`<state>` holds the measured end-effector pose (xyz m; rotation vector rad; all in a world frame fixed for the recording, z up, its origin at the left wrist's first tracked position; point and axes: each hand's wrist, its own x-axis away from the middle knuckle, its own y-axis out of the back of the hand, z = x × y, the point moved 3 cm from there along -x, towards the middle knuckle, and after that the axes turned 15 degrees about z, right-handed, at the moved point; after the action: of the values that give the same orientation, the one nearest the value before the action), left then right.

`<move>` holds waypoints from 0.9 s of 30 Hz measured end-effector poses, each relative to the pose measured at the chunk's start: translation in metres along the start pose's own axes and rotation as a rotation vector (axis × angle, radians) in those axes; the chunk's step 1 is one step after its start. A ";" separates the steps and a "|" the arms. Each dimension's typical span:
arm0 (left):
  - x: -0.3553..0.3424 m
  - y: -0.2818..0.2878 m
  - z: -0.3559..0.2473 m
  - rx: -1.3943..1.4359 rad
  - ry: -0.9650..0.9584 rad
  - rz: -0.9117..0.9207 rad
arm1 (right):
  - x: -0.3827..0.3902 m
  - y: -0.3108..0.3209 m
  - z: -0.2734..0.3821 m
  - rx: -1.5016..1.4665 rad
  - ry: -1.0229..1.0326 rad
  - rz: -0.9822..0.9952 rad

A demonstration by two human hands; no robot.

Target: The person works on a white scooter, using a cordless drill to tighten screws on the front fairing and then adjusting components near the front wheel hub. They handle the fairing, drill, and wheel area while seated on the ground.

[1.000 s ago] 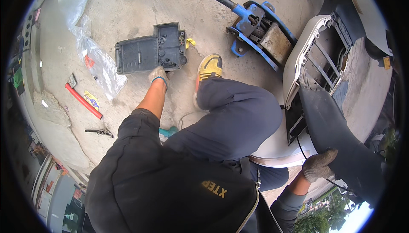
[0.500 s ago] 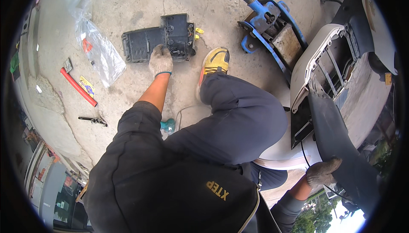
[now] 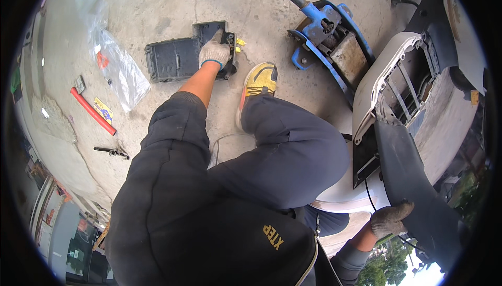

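Observation:
A black plastic tray-like housing (image 3: 170, 58) lies on the concrete floor, a yellow piece (image 3: 239, 43) beside its right edge. Over its right part is my left hand (image 3: 214, 53) in a pale knitted glove, index finger stretched out into the deeper section. That hand covers some of the housing's inside. At lower right my right hand (image 3: 389, 220), in a dirty grey glove, rests against a long dark panel (image 3: 410, 166) of a scooter, its fingers stretched along the edge. A thin black cable (image 3: 369, 194) runs down close to this hand.
A blue jack-like lifting stand (image 3: 319, 27) with a dark handle stands right of my yellow shoe (image 3: 260, 79). The scooter's opened white body (image 3: 374, 79) fills the right side. Clear plastic sheeting (image 3: 123, 66), a red tube (image 3: 93, 111) and a black tool (image 3: 111, 151) lie at left.
My left hand has moved right and upward across the housing, its index finger now extended. My right hand stays by the dark panel. The view has shifted slightly.

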<state>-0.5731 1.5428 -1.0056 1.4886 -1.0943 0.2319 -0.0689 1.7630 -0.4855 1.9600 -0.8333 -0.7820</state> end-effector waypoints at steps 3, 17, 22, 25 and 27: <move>0.037 0.022 0.005 0.254 0.232 -0.214 | 0.000 0.002 0.003 0.022 -0.024 0.022; 0.013 0.028 0.021 0.073 0.394 0.017 | -0.013 0.015 0.019 -0.096 -0.093 -0.020; 0.025 0.030 0.026 0.210 0.208 -0.099 | 0.019 0.001 -0.014 -0.002 -0.245 0.186; 0.035 0.035 0.029 0.239 0.214 -0.175 | 0.024 0.000 -0.020 0.095 0.004 0.116; 0.036 0.036 0.029 0.215 0.260 -0.146 | 0.022 0.002 -0.020 0.077 0.129 0.049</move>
<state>-0.5924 1.5055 -0.9643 1.6687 -0.7667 0.4389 -0.0412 1.7539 -0.4794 2.0274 -0.8414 -0.5961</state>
